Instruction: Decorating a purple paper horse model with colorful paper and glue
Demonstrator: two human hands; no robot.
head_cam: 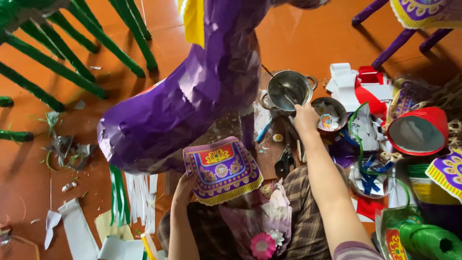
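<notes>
My left hand (184, 188) holds a purple, red and yellow printed paper panel (222, 169) by its lower left edge, just below the big purple paper animal figure (192, 96). My right hand (305, 119) reaches forward and grips a thin brush handle (290, 102) that dips into a shiny metal pot (288, 89). A small metal bowl (328, 114) with paper bits sits right beside that hand.
Green paper-wrapped legs (72, 53) stand at the left, purple ones (399, 41) at the top right. Scissors (285, 161), a red paper cylinder (418, 131), white and red paper pieces (358, 84), green ribbon and decorated panels crowd the right. White paper strips (139, 197) lie on the orange floor.
</notes>
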